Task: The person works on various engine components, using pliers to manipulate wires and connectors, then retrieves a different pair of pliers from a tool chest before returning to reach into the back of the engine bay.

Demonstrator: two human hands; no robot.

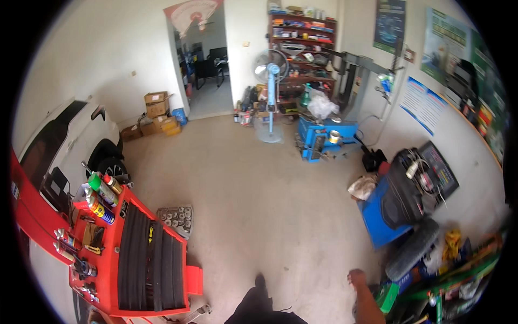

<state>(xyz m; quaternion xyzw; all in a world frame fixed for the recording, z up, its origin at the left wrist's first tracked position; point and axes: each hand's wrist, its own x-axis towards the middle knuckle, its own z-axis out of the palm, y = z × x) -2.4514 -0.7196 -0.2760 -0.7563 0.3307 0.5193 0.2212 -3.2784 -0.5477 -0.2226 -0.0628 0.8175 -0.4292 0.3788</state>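
My right hand [356,278] hangs low at the right, fingers loosely bent and slightly apart, with nothing visible in it. It is nearest to a cluttered green rack [458,283] and a green box [387,297], without visibly touching either. My left hand does not show. On the left stands a red tool cart [109,264], its top opening showing black ribbed strips [132,248] and a small yellow-handled tool [151,233]. Spray cans, among them a green-capped can [102,189] and a blue-and-yellow can [100,208], stand on the cart's left ledge.
A parts tray [176,220] lies on the floor beyond the cart. A white car [75,135] stands at left, near cardboard boxes [157,108]. Ahead are a fan [272,97], shelves [302,43] and a blue machine [324,132]. Right: a blue-and-black machine [388,205] and a tyre [413,248].
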